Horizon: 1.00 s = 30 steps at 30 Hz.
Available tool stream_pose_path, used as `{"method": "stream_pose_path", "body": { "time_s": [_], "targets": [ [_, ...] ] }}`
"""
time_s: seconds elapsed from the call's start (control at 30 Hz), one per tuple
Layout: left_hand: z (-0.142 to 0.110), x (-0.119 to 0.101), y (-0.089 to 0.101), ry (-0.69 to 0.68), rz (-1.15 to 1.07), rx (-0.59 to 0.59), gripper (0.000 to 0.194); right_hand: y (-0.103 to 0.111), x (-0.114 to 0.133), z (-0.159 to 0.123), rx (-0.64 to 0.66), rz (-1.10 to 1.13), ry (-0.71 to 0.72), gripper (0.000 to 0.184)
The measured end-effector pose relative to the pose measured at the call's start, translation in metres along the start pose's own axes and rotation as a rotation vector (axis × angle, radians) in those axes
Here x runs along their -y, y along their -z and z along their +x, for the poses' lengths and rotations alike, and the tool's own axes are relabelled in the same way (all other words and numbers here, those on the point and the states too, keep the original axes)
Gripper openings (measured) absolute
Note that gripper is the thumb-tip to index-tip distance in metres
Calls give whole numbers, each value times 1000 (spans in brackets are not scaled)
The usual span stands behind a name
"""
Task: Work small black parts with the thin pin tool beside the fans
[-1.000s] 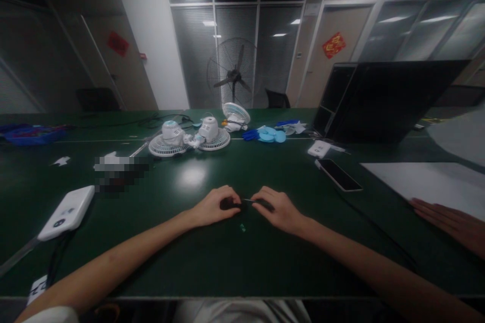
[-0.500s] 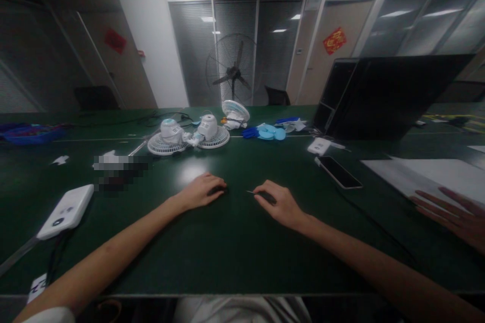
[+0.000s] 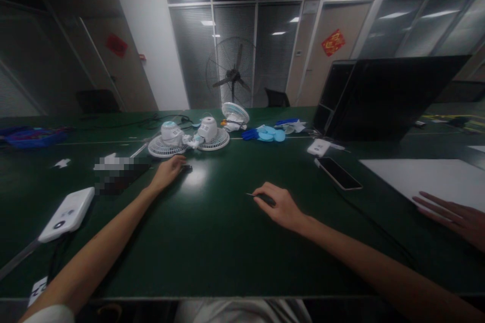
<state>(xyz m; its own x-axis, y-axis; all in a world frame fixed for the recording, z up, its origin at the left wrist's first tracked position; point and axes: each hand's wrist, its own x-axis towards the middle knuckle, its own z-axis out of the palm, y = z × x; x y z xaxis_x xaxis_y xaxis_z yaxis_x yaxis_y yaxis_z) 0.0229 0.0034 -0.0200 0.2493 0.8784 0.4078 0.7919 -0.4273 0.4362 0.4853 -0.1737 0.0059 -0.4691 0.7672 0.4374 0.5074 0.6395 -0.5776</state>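
My left hand (image 3: pixel 169 170) reaches far forward on the dark green table (image 3: pixel 212 242), curled over a small dark object (image 3: pixel 187 167) just short of two white desk fans lying face down (image 3: pixel 189 139). My right hand (image 3: pixel 278 204) rests near the table's middle, closed on a thin dark screwdriver (image 3: pixel 261 197) whose metal tip points left.
A third small fan (image 3: pixel 235 114) and blue fan parts (image 3: pixel 270 134) lie farther back. A white power bank (image 3: pixel 67 213) lies at left, a phone (image 3: pixel 337 173) and white box (image 3: pixel 319 148) at right, beside an open laptop (image 3: pixel 382 98). Another person's hand (image 3: pixel 452 217) rests on white paper (image 3: pixel 428 179).
My left hand left the screwdriver tip and slid forward and left with the small dark object toward the white fans. My right hand stayed in place with the screwdriver.
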Motion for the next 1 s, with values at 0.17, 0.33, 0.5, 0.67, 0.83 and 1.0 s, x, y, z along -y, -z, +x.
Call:
{"method": "stream_pose_path", "body": {
  "time_s": [0.17, 0.33, 0.5, 0.67, 0.83, 1.0],
  "targets": [
    [5, 9, -2, -29, -15, -3, 44, 0, 1, 0, -4, -9, 2, 15],
    [6, 5, 1, -79, -19, 61, 41, 0, -1, 0, 3, -4, 3, 16],
    [6, 5, 1, -45, -12, 43, 39, 0, -2, 0, 13, -1, -1, 17],
    [3, 3, 1, 20, -31, -6, 41, 0, -1, -1, 25, -2, -7, 18],
    [3, -10, 3, 51, -94, -32, 44, 0, 0, 0, 23, -3, -6, 19],
    [2, -20, 2, 80, -127, -67, 46, 1, 0, 0, 26, 2, 3, 18]
  ]
}}
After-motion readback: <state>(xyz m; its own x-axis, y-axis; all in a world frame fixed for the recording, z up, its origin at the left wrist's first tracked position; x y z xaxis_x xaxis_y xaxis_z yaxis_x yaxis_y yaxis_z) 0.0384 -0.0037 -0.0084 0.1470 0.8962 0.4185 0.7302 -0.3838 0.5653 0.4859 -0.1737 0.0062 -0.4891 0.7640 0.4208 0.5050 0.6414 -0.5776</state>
